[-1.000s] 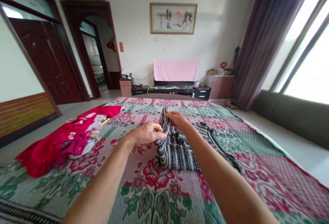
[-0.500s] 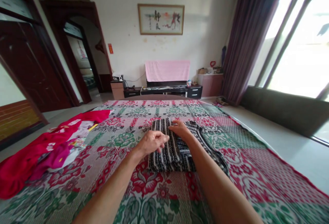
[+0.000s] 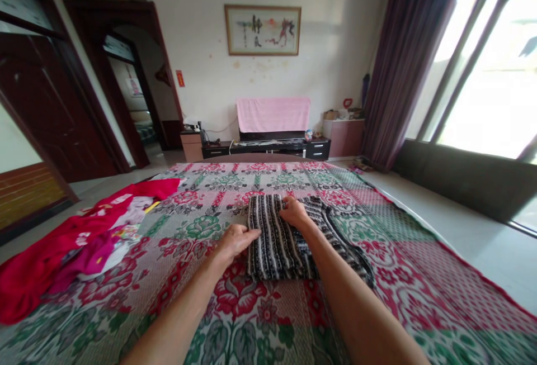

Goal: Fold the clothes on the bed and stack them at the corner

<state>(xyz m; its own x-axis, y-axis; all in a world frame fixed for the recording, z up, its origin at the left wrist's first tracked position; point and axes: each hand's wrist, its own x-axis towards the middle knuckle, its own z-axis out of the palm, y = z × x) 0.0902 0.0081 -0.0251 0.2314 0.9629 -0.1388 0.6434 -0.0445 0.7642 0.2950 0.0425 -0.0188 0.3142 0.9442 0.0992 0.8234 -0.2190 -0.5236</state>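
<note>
A black-and-white striped knit sweater (image 3: 272, 242) lies partly folded on the patterned bedspread (image 3: 201, 228). Its left part is turned over into a flat panel, while a dark-edged portion spreads out to the right. At the panel's left edge, my left hand (image 3: 238, 242) has its thumb and fingers closed on the cloth. My right hand (image 3: 295, 212) rests near the top of the panel, fingers curled at its right edge; their tips are partly hidden.
Red, purple and white clothes (image 3: 96, 225) lie heaped on the left side of the bedspread. Beyond its far edge stands a low black cabinet (image 3: 319, 150) with a pink cloth (image 3: 273, 114) above it. A dark curtain (image 3: 390, 63) hangs by the window at right.
My left hand has moved left and slightly down, from above the panel to its left edge. The folded panel has shifted slightly right and lies flatter. My right hand stays near its top.
</note>
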